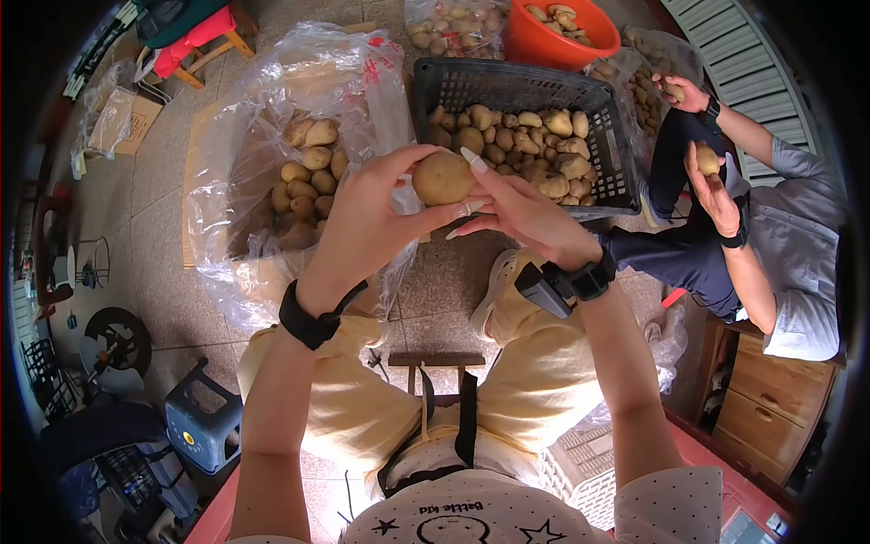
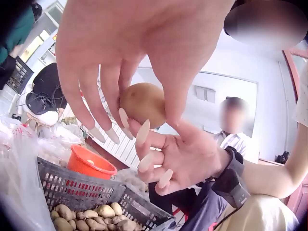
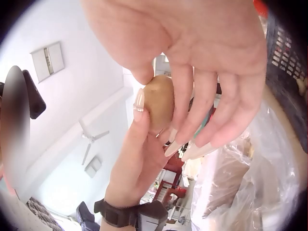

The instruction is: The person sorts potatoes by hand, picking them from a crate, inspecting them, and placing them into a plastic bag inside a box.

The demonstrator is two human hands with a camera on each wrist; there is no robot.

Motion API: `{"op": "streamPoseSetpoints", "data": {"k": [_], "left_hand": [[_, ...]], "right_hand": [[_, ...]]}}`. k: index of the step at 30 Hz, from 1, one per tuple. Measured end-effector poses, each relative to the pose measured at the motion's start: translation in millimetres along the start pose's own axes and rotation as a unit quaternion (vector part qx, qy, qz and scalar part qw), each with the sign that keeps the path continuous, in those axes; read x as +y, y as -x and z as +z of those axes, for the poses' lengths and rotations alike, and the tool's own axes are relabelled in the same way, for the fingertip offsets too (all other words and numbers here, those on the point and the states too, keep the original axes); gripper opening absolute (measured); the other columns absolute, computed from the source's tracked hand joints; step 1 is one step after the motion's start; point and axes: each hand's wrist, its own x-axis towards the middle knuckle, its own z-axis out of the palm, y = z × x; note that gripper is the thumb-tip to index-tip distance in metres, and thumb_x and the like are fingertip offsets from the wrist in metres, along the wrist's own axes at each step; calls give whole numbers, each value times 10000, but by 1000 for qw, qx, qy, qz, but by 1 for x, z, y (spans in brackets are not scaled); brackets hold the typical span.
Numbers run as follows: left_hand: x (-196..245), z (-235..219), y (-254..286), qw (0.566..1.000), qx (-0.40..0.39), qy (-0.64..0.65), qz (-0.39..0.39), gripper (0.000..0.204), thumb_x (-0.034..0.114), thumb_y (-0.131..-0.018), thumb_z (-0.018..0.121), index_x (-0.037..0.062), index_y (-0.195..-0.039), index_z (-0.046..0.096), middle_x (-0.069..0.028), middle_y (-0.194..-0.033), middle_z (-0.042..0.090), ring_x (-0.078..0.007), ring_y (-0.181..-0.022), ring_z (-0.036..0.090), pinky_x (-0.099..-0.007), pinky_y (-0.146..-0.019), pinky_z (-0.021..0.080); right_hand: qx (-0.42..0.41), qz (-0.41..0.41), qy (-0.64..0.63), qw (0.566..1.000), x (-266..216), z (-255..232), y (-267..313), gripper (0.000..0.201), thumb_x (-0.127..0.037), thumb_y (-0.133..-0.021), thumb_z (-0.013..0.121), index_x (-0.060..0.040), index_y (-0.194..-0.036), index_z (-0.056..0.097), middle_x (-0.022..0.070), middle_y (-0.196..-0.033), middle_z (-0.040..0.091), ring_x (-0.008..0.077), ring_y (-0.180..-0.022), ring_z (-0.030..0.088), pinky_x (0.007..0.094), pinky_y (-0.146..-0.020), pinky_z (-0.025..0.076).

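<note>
A round, light-brown potato [image 1: 443, 178] is held up between both hands, above the gap between the box and the crate. My left hand [image 1: 372, 204] grips it from the left with thumb and fingers. From the right, my right hand [image 1: 536, 216] has its thumb and fingertips on the potato; its long pale nails show along the edge. Seen from the left wrist, the potato [image 2: 143, 105] has a small dark spot, and the lower fingers of the right hand [image 2: 185, 156] spread away from it. The right wrist view shows the left thumb pressed against the potato [image 3: 160, 102].
A plastic-lined box [image 1: 213, 181] with potatoes lies left, a black crate [image 1: 618, 136] of potatoes right. Behind stand an orange tub [image 1: 580, 54] and a potato bag [image 1: 453, 36]. At right, a seated person [image 1: 770, 218] holds potatoes. A blue stool [image 1: 204, 412] stands left.
</note>
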Motion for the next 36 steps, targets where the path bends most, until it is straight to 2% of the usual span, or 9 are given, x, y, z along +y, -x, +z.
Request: {"op": "streamPoseSetpoints", "data": {"k": [2, 4, 8, 17, 21, 24, 26, 29, 36], "left_hand": [[-2, 0, 1, 1000, 20, -4, 16, 500, 242, -745, 774, 38, -1170, 610, -160, -990, 676, -271, -877, 656, -345, -778, 506], [-2, -1, 2, 997, -34, -16, -71, 433, 254, -843, 714, 18, -1187, 599, -67, -1015, 675, -155, -926, 633, -287, -825, 478], [2, -3, -2, 980, -73, 50, -177, 411, 322, -898, 645, -14, -1131, 612, -54, -943, 674, -141, -883, 636, -259, -813, 473], [-17, -34, -13, 921, -16, 177, -347, 647, 589, -890, 484, -20, -1048, 634, -88, -891, 667, -148, -795, 668, -240, -745, 511], [-79, -67, -13, 928, 18, 71, -366, 718, 631, -864, 499, -51, -1060, 606, -106, -891, 673, -141, -789, 675, -256, -747, 524], [-111, -78, -8, 951, -5, -147, -272, 710, 646, -851, 502, -33, -998, 645, -127, -878, 684, -203, -790, 687, -306, -763, 528], [-98, -82, -15, 859, -81, -267, -429, 673, 628, -852, 501, -15, -937, 679, -160, -881, 697, -298, -823, 690, -375, -789, 528], [-117, -64, -3, 810, -23, -426, -402, 641, 662, -819, 502, 68, -957, 700, -122, -824, 712, -303, -904, 681, -409, -771, 533], [-163, -59, 3, 803, -34, -450, -389, 528, 553, -878, 506, 58, -908, 686, -161, -919, 701, -362, -896, 675, -440, -767, 540]], "right_hand": [[15, 13, 4, 1000, -5, 4, 2, 525, -420, -1019, 377, 33, -1243, 520, 123, -1142, 632, 164, -1059, 592, 345, -918, 483], [30, 25, 7, 999, -7, 6, 3, 542, -426, -1023, 356, 43, -1242, 517, 132, -1135, 636, 174, -1044, 604, 347, -917, 485], [0, 3, 63, 998, -8, 6, 4, 671, -528, -1003, 301, 36, -1033, 665, 121, -1003, 688, 171, -962, 641, 288, -868, 494], [50, 6, 87, 995, -9, 2, 6, 675, -529, -1001, 306, 31, -992, 684, 111, -959, 697, 160, -920, 651, 273, -863, 494], [79, 7, 94, 992, -10, 3, 7, 658, -535, -993, 331, 18, -992, 686, 103, -946, 695, 159, -902, 647, 265, -851, 494], [91, 5, 93, 991, -10, 2, 7, 631, -526, -993, 346, 6, -1000, 686, 96, -934, 692, 157, -899, 642, 263, -849, 494], [91, 5, 93, 991, -9, 0, 7, 621, -521, -993, 352, 3, -1003, 685, 94, -932, 690, 156, -901, 641, 264, -849, 493], [96, -1, 92, 991, -10, -1, 8, 605, -513, -993, 363, 0, -1010, 682, 93, -934, 689, 156, -899, 640, 266, -848, 496], [75, -1, 87, 993, -15, -5, 9, 560, -466, -1012, 357, 17, -1068, 637, 113, -1010, 684, 173, -929, 651, 262, -847, 496]]}}
